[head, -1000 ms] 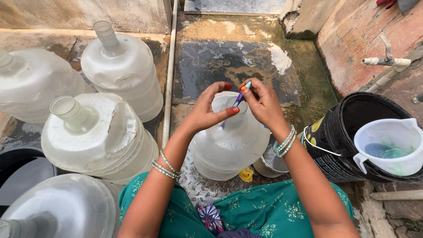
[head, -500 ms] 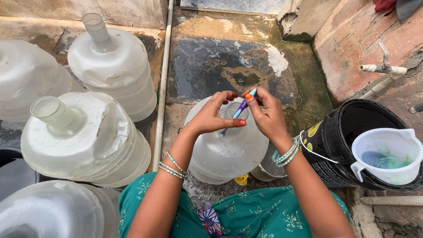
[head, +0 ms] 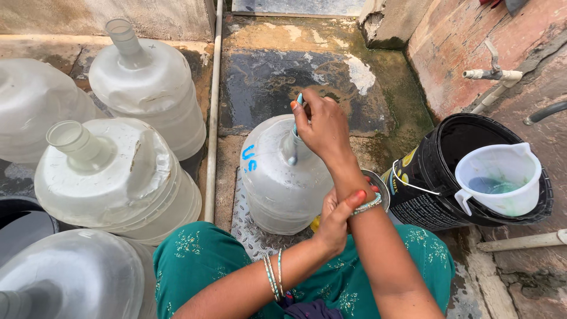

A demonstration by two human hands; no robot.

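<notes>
My right hand (head: 322, 127) had a closed grip on a thin brush handle (head: 298, 103) pushed into the neck of the water jug (head: 283, 177) standing before my knees. My left hand (head: 336, 221), fingers loosely curled, touched my right wrist. I judged scrubbing inside was underway; steadying the jug seemed needed.

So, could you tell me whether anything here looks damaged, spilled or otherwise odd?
Yes: the big clear jug on the left has a dented, creased shoulder below its neck. The stone slab behind the jug being handled is wet, with greenish growth on the ground toward the wall.
</notes>
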